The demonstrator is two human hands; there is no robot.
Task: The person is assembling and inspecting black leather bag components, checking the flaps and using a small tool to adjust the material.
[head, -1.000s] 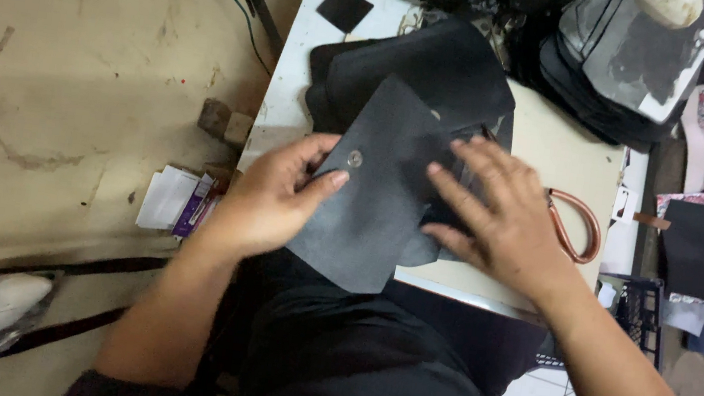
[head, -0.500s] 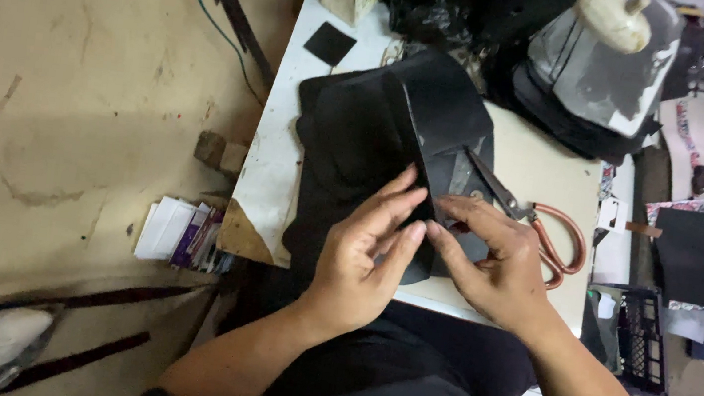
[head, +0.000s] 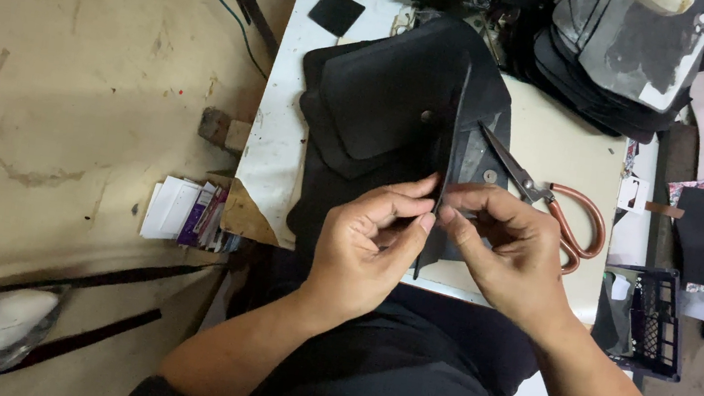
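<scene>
A thin black leather piece (head: 450, 138) stands on edge between my two hands, seen almost edge-on. My left hand (head: 366, 243) pinches its near end from the left, and my right hand (head: 509, 249) pinches it from the right, fingertips meeting at the edge. Under it a stack of black leather pouch panels (head: 380, 112) with rounded flaps and a small snap stud lies on the white table (head: 274, 144). Scissors with reddish-brown handles (head: 557, 216) lie just right of my right hand, blades pointing up-left.
A small black square patch (head: 336, 11) lies at the table's far left. A heap of black and grey pieces (head: 619, 61) fills the far right. A dark plastic crate (head: 646, 324) stands at right. Booklets (head: 185, 211) and a wood block (head: 223, 130) lie on the floor.
The flat piece that both hands pressed down a second ago has been lifted and turned on edge. Both hands came together to pinch its near end.
</scene>
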